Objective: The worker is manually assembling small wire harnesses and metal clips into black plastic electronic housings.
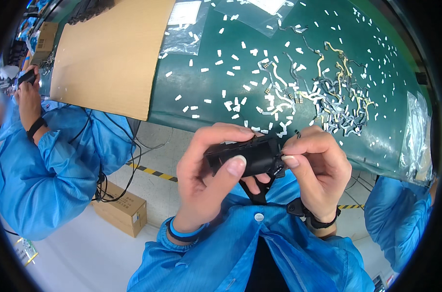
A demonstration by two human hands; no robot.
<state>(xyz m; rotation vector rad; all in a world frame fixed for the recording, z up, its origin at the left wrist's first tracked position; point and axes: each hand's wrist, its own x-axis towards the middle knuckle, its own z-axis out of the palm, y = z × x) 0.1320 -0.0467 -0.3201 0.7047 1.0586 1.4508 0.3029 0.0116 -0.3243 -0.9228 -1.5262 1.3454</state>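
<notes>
Holding blk housing near centre, in front of green table, w/ worked end facing 3 o'clock. Clamping L hand round it, pressing thumb on near face. Holding R hand at 3 o'clock, w/ thumb + index nearly tog. at that end; not being able to tell if nipping housing edge or small dark bit poking up beside index.

Judging progress: prob. midway thru handling this one unit, being worked w/ both hands, not set down. Leaving tangled cables at 2 o'clock and white connectors from 11 to 2 lying loose, so poss. having plenty left. Seeing nothing identifiable as finished.

Losing far side of housing behind L fingers; losing exact contact spot, dark on dark. Cropping clear bags at 11 to 12 o'clock, also co-worker's sleeve at 4. Not making out dark object in other co-worker's hand, btwn 9 and 10.
</notes>
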